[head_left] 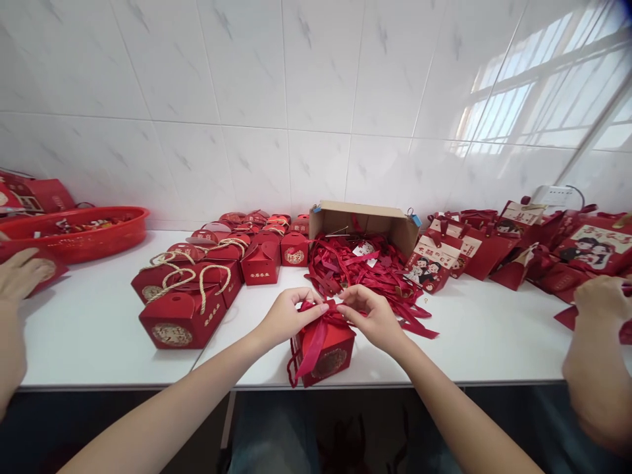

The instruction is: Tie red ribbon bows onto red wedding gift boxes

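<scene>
A small red gift box with a gold emblem on its side stands at the table's front edge. Dark red ribbon crosses its top, and one tail hangs down the front. My left hand pinches the ribbon between thumb and finger at the top left. On the other side, my right hand pinches the ribbon close to the knot. A dark red cord hangs at the box's left side. The knot itself is partly hidden by my fingers.
Behind my hands, loose red ribbons spill from a cardboard box. Red boxes with rope handles stand left; picture-printed gift boxes stand right. A red basin is far left. Co-workers' hands show at both sides.
</scene>
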A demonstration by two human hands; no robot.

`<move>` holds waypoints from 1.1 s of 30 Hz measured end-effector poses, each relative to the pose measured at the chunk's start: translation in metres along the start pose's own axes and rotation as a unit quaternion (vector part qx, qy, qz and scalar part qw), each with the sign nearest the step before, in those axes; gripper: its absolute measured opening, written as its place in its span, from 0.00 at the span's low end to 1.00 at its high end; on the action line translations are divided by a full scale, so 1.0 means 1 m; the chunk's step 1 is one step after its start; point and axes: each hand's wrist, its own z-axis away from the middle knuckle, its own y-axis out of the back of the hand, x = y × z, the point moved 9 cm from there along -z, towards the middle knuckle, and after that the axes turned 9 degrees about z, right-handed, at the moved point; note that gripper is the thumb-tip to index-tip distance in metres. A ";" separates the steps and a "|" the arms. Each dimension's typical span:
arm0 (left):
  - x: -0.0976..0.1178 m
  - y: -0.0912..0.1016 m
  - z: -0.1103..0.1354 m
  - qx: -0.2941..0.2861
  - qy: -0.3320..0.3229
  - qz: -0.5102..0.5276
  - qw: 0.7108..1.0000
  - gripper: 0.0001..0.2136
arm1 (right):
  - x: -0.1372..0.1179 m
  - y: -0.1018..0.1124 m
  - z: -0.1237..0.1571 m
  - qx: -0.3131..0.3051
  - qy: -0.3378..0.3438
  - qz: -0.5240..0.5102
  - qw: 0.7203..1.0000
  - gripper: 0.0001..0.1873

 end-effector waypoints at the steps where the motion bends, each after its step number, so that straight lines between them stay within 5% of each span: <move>1: -0.003 0.000 0.000 0.005 0.008 0.007 1.000 0.16 | 0.003 0.000 0.001 0.004 -0.010 -0.010 1.000 0.10; 8: -0.009 -0.003 0.001 0.015 0.032 0.083 0.996 0.22 | 0.013 0.003 0.003 0.037 -0.028 -0.049 0.998 0.13; 17: -0.016 -0.003 0.004 0.022 0.029 0.086 0.996 0.15 | 0.020 0.007 0.006 0.080 -0.042 -0.073 0.993 0.15; 26: -0.024 -0.003 0.003 0.052 0.048 0.118 0.991 0.18 | 0.024 0.008 0.006 0.081 -0.044 -0.069 0.993 0.16; 33: -0.020 -0.014 0.002 0.014 0.036 0.096 0.995 0.16 | 0.029 0.015 0.006 0.115 -0.070 -0.095 0.986 0.17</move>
